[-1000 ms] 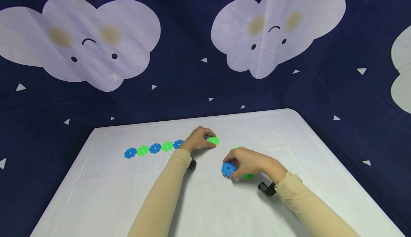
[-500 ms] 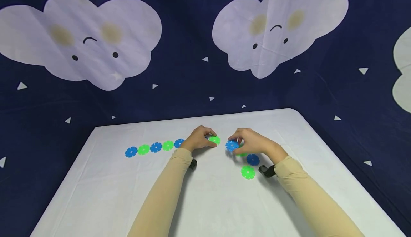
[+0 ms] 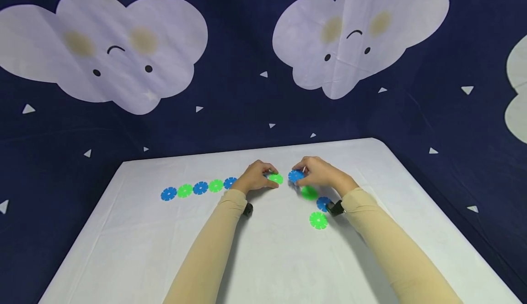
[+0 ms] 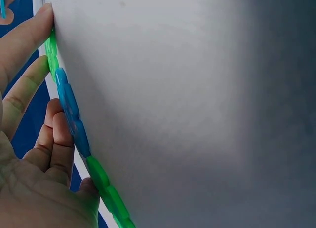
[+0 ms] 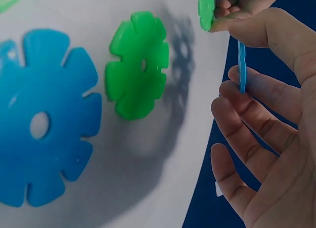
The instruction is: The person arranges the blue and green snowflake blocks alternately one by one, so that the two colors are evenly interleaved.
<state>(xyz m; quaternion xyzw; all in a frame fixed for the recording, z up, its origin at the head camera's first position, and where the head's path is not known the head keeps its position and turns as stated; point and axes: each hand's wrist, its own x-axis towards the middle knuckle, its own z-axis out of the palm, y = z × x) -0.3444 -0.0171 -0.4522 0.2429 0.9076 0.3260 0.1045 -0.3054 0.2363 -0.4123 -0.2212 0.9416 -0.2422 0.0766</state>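
Note:
At the right end of a row of notched plastic discs, my left hand [image 3: 254, 178] pinches a green disc [image 3: 275, 179] by its edges between thumb and index finger. The left wrist view shows this green disc [image 4: 52, 55] edge-on, with a blue disc [image 4: 72, 112] following it in the row. Just to the right, my right hand [image 3: 323, 174] pinches a blue disc [image 3: 295, 176] above the table. That blue disc [image 5: 242, 65] appears as a thin edge between thumb and fingers in the right wrist view. A small gap separates the two held discs.
The row runs left to a blue disc [image 3: 169, 194] on the white table [image 3: 123, 244]. Below my right hand lie a loose green disc [image 3: 309, 193], a blue disc [image 3: 323, 203] and another green disc [image 3: 318, 220]. A dark blue cloud-patterned cloth [image 3: 234, 66] hangs behind.
My right hand has carried the blue disc away from me to beside the green disc at the row's end, uncovering the loose discs. My left hand has stayed in place.

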